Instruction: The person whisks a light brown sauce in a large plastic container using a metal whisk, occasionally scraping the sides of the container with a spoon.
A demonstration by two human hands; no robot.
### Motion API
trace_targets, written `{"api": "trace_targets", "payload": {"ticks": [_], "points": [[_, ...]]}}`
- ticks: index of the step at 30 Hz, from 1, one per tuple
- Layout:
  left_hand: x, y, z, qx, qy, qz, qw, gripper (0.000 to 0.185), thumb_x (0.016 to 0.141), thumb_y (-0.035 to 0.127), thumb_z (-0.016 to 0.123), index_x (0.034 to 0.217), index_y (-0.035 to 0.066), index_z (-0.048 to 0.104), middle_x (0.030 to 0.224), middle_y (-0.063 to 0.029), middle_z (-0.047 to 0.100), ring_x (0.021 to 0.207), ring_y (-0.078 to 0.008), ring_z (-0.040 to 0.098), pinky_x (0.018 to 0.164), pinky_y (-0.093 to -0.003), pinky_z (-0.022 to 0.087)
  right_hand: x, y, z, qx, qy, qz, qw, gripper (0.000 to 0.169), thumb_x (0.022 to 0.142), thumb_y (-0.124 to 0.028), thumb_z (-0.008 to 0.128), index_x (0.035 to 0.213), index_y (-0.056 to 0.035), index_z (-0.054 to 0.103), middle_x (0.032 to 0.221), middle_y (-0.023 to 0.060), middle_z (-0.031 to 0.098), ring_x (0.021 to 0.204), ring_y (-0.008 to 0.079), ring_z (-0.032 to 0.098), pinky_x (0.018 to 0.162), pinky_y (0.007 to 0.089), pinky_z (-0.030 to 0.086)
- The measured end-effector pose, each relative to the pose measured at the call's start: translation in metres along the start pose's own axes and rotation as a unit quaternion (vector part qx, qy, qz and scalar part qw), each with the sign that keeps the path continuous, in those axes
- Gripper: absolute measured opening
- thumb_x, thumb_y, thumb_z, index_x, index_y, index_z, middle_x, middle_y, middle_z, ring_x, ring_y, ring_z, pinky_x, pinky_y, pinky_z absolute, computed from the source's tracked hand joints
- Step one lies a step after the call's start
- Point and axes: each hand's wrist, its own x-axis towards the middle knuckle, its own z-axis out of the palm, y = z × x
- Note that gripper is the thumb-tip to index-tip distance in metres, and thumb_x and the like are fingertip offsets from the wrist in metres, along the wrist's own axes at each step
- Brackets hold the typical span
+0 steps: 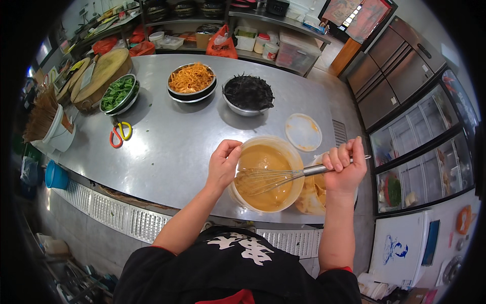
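Observation:
My right hand (343,163) is closed around the metal handle of a balloon whisk (281,176). The whisk lies nearly level over a round plastic tub (297,161), its wires in or just above a tan, thick liquid (279,197). At the tub's left rim is my left hand (224,163), thumb and fingers together on the rim. Partly hidden beneath my right forearm, a second plastic container (309,197) is smeared with orange-brown paste. A smeared round plastic lid (303,132) rests behind the tub on the steel table (182,152).
Across the table stand bowls of dark shreds (248,93), orange shreds (191,78) and cut greens (118,93). Red-and-yellow-handled scissors (120,135), a round chopping block (102,79) with a cleaver (88,75), and a white bucket of thin sticks (57,131) are at left.

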Motion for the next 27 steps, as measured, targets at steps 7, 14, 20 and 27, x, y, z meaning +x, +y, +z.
{"api": "trace_targets", "payload": {"ticks": [7, 14, 20, 27], "points": [[0.0, -0.002, 0.0, -0.005, 0.008, -0.001, 1.0, 0.015, 0.093, 0.012, 0.052, 0.1, 0.0, 0.057, 0.09, -0.0037, 0.062, 0.083, -0.0091, 0.057, 0.075, -0.0239, 0.046, -0.008, -0.012, 0.005, -0.029, -0.029, -0.102, 0.994, 0.027, 0.098, -0.024, 0.043, 0.074, -0.0139, 0.047, 0.049, -0.004, 0.028, 0.04, 0.0086, 0.028, 0.041, 0.0258, 0.03], [0.002, -0.002, -0.001, 0.005, -0.011, -0.014, 1.0, 0.018, 0.094, 0.015, 0.052, 0.103, 0.0, 0.057, 0.092, -0.0015, 0.06, 0.082, -0.007, 0.054, 0.073, -0.022, 0.045, -0.029, 0.056, 0.0, -0.081, -0.024, 0.01, 0.996, 0.023, 0.095, -0.017, 0.051, 0.074, -0.01, 0.045, 0.051, -0.0031, 0.031, 0.042, 0.0099, 0.03, 0.044, 0.0294, 0.033], [0.001, -0.005, -0.004, 0.024, 0.008, 0.029, 0.999, 0.016, 0.092, 0.014, 0.053, 0.099, 0.0, 0.057, 0.089, -0.0042, 0.063, 0.082, -0.0094, 0.058, 0.074, -0.0243, 0.047, -0.007, 0.025, 0.01, -0.225, -0.082, -0.057, 0.969, 0.023, 0.094, -0.017, 0.052, 0.074, -0.0068, 0.046, 0.05, -0.0016, 0.034, 0.042, 0.0087, 0.03, 0.043, 0.0282, 0.031], [0.003, 0.002, 0.0, 0.018, -0.004, 0.008, 1.0, 0.015, 0.092, 0.014, 0.052, 0.099, 0.0, 0.057, 0.089, -0.0042, 0.063, 0.082, -0.0094, 0.058, 0.074, -0.0245, 0.047, -0.019, 0.038, -0.013, -0.116, -0.051, 0.079, 0.989, 0.026, 0.095, -0.019, 0.049, 0.072, -0.0091, 0.041, 0.048, -0.0019, 0.03, 0.04, 0.0086, 0.027, 0.041, 0.0268, 0.029]]}}
